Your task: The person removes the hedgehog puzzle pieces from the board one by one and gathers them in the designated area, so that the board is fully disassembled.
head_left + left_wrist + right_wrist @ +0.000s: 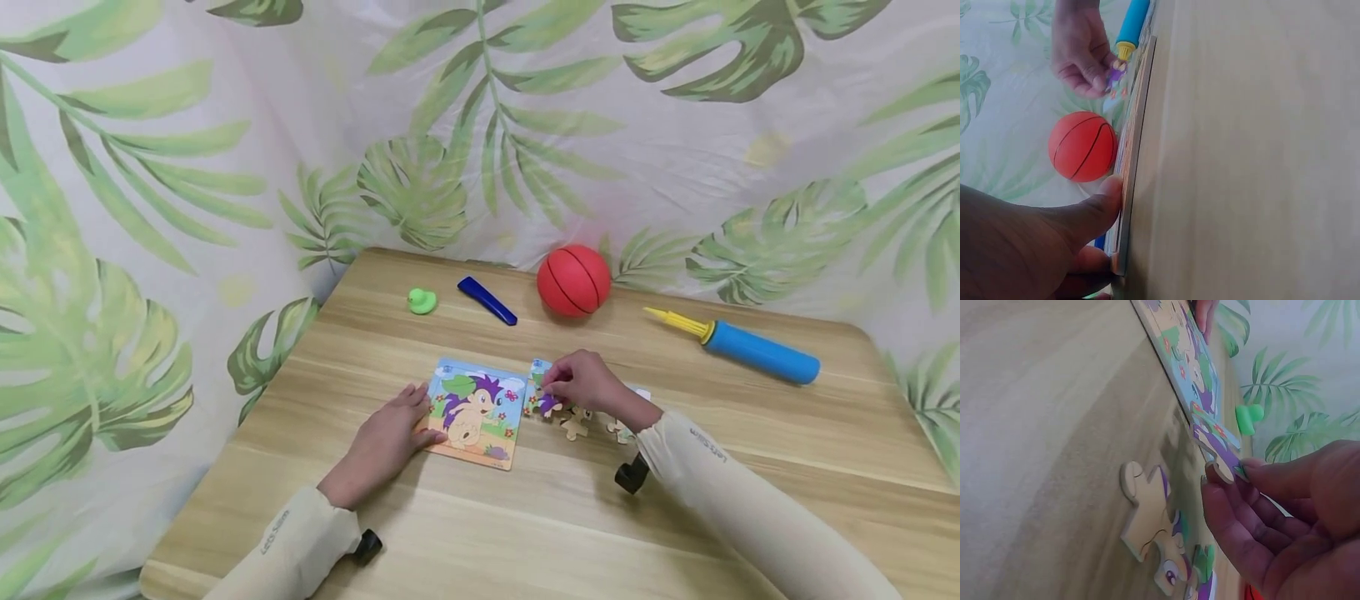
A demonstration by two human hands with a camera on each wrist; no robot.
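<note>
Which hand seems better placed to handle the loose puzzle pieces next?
Likely the right hand: it pinches a puzzle piece, with loose pieces nearby. The left hand touches the hedgehog puzzle at its left edge, farther from them.

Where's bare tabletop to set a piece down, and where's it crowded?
Bare table: between the left sleeve and right sleeve, nearer than the hedgehog board; also between the blue pump and right sleeve. Crowded: just right of the hedgehog board, where the right hand holds a puzzle piece beside loose pieces.
</note>
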